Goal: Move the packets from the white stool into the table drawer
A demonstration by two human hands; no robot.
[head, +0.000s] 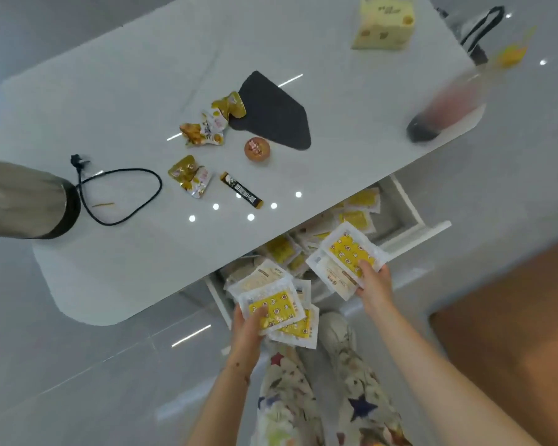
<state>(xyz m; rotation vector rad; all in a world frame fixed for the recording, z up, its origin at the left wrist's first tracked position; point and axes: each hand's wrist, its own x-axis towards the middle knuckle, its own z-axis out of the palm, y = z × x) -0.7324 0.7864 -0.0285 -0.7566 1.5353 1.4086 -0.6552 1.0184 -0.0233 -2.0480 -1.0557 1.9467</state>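
Note:
The white table drawer stands pulled out under the tabletop edge, with several yellow-and-white packets lying inside. My left hand grips a fanned stack of packets over the drawer's near end. My right hand holds two more packets above the drawer's middle. The white stool is out of view.
On the white tabletop lie a steel kettle with a black cord, torn snack wrappers, a dark stick sachet, a round snack, a dark mat, a yellow box and a blurred bottle. An orange-brown floor area lies to the right.

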